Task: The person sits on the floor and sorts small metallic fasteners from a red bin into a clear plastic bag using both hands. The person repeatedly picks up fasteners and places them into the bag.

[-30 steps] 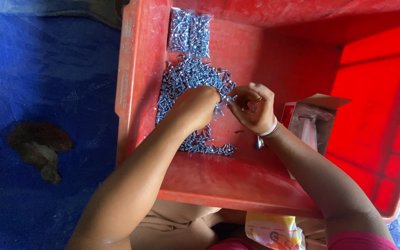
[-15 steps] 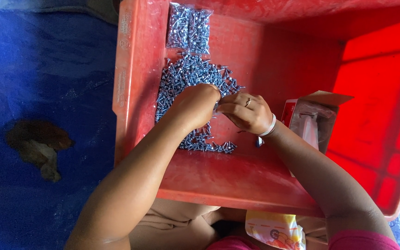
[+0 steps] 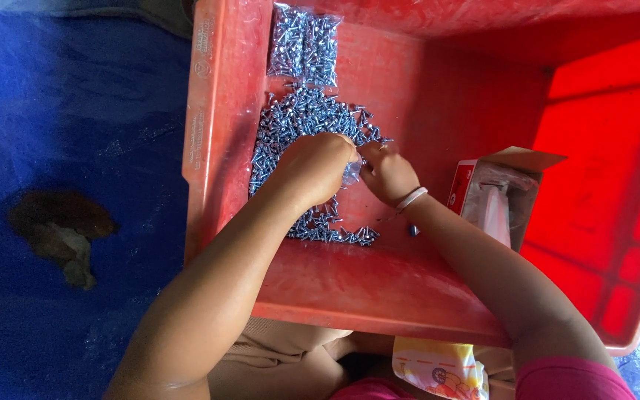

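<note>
Left fingers: I'm seeing the left hand [image 3: 312, 167] curling inward over the screw pile [image 3: 298, 130], fingertips hidden under the knuckles, pinching a small clear plastic bag [image 3: 351, 172] at its edge as far as I can tell.
Right fingers: the right hand [image 3: 388, 172] is bunching its fingertips toward the left hand, meeting it at the same clear bag; whether it is gripping a screw I cannot tell (too small, too blurred).
Wrist: a pale band [image 3: 411, 198] is sitting around the right wrist.
Screws: loose silver screws are lying heaped on the crate floor against the left wall, spreading under and behind both hands, with a thinner strip [image 3: 335, 231] showing near the front wall.
Packed bags: two clear filled bags [image 3: 304, 44] of screws are lying at the far end, just beyond the loose heap.
Stray bit: one small dark screw [image 3: 413, 230] is lying apart, below the right wrist.
Box: an open cardboard box [image 3: 494, 194] is standing right of the right forearm, inside the crate.
Crate: I'm looking down into a big red plastic crate [image 3: 220, 118] holding all of it.
Ground: a blue tarp [image 3: 61, 148] is lying left of the crate, with a brown stain [image 3: 61, 226] on it.
</note>
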